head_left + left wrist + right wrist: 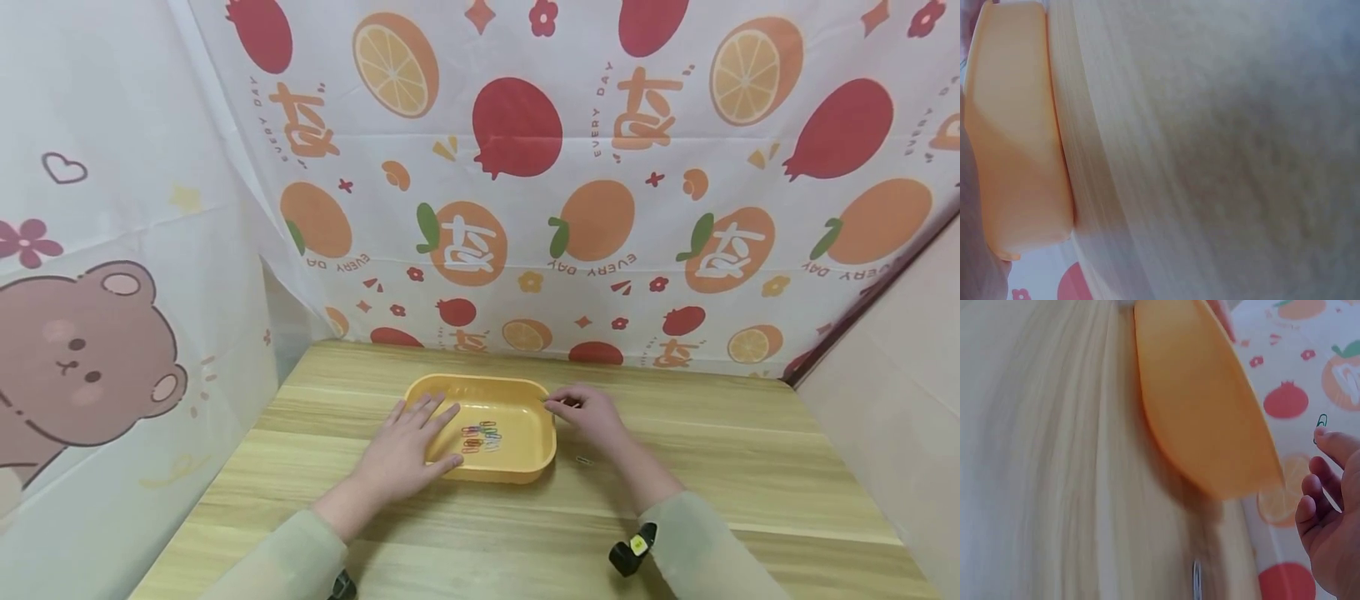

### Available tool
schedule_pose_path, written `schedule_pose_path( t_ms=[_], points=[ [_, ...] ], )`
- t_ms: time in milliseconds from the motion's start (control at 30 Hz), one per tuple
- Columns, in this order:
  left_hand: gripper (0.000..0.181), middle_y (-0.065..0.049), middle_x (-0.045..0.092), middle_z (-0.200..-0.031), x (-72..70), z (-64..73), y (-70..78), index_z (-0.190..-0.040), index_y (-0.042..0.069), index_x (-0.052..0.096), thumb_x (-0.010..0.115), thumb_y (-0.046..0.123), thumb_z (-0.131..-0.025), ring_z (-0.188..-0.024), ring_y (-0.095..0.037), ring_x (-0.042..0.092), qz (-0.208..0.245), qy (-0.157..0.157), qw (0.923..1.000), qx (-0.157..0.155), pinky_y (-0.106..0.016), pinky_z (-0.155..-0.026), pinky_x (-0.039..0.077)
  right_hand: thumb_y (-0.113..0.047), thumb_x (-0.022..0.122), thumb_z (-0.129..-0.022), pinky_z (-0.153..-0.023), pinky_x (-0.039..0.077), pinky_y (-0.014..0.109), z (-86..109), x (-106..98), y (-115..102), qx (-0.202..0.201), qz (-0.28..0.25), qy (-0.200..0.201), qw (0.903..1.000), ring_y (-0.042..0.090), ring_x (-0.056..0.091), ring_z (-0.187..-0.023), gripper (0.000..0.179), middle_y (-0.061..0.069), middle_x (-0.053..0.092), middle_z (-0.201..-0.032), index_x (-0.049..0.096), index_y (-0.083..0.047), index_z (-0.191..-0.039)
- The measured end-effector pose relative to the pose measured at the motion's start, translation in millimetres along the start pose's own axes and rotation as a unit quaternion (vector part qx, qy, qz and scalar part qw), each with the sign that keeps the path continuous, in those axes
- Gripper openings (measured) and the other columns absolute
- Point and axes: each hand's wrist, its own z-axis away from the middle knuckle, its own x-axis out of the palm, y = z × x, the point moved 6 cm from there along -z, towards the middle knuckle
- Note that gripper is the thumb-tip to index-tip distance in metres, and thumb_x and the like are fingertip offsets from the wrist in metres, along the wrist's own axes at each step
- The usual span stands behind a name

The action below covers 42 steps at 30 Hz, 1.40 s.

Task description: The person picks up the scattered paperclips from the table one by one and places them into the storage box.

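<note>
A shallow yellow plastic tray (pixel 517 477) sits on the table with several coloured paper clips (pixel 480 437) grouped on its floor. Across its left side lies my left hand (pixel 405 446), fingers spread over the rim and the thumb at the front edge. My right hand (pixel 592 417) is raised by the tray's right rim, and its thumb and index finger pinch a green paper clip (pixel 1322 420). One loose paper clip (pixel 583 460) lies on the wood just right of the tray, below the right forearm.
The wooden table (pixel 675 533) ends at the back against a fruit-print curtain (pixel 517 225). To the left hangs a white cloth with a bear print (pixel 82 375). A pale panel (pixel 892 333) borders the right side.
</note>
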Motion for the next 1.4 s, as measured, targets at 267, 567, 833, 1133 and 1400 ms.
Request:
schedule_pose_path(
  t_ms=[267,567,833,1133,1400],
  points=[
    [0.075,-0.009,0.033,-0.159,-1.2,1.3,1.5,-0.153,0.025,0.041,0.059,0.062,-0.091,-0.146,-0.034,0.029,0.004,0.001,1.0000,0.000,-0.058,-0.119,0.014,-0.024,0.077,-0.087,-0.065,0.047,0.028,-7.1,32.0,-27.2,-0.010,-0.029,-0.028,0.9991,0.016,0.055,-0.080,0.006,-0.005,0.066,-0.087,0.079,-0.020,-0.091],
    [0.075,-0.008,0.033,-0.160,-2.8,-1.1,0.3,-0.154,0.026,0.039,0.057,0.064,-0.091,-0.146,-0.033,0.028,0.000,0.002,1.0000,-0.001,-0.058,-0.119,0.016,-0.026,0.076,-0.089,-0.064,0.047,0.027,-11.2,51.2,-40.7,-0.019,-0.023,-0.058,0.9979,0.016,0.055,-0.078,0.008,-0.003,0.064,-0.084,0.078,-0.019,-0.091],
    [0.075,-0.009,0.033,-0.159,-2.9,-0.5,2.1,-0.153,0.024,0.041,0.058,0.063,-0.091,-0.146,-0.034,0.029,0.003,-0.001,1.0000,-0.001,-0.059,-0.119,0.014,-0.024,0.074,-0.090,-0.068,0.048,0.028,-12.5,72.4,-45.3,-0.043,0.056,-0.129,0.9891,0.013,0.056,-0.078,0.008,-0.008,0.067,-0.085,0.078,-0.018,-0.090],
    [0.075,-0.007,0.033,-0.159,-0.7,0.1,1.6,-0.153,0.025,0.041,0.060,0.062,-0.090,-0.146,-0.034,0.029,0.010,0.000,0.9999,-0.003,-0.058,-0.119,0.015,-0.018,0.076,-0.088,-0.061,0.045,0.025,-11.8,95.6,-43.7,-0.045,0.180,-0.172,0.9675,0.008,0.051,-0.067,0.011,-0.011,0.063,-0.074,0.074,-0.015,-0.077],
    [0.076,-0.007,0.035,-0.159,-0.6,0.8,0.3,-0.154,0.026,0.039,0.059,0.063,-0.090,-0.146,-0.032,0.031,0.003,0.004,1.0000,0.000,-0.058,-0.118,0.017,-0.017,0.076,-0.085,-0.060,0.044,0.027,-6.9,105.4,-44.8,-0.048,0.279,-0.175,0.9430,0.010,0.050,-0.063,0.017,-0.009,0.057,-0.066,0.068,-0.017,-0.069]
  ],
)
